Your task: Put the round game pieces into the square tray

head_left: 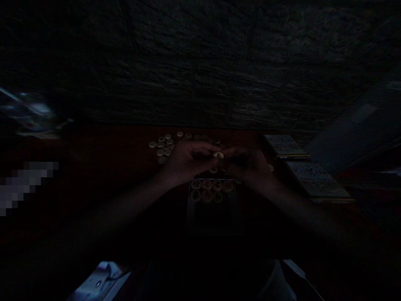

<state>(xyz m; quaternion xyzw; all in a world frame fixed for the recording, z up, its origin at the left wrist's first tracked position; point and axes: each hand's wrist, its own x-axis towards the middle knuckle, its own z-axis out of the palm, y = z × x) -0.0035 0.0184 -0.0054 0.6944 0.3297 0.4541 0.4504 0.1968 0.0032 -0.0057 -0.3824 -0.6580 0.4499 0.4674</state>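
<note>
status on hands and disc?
Both hands pinch one disc above the tray. Seven discs sit in it. Loose pile behind; dim light.

One head-worn camera looks forward and down from above the dark table, close over the person's hands, toward the wall behind; no second view.

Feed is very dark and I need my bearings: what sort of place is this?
Probably a dim room at home: a dark red table against a rough wall, with Chinese chess pieces scattered on it and a half-filled piece box.
</note>
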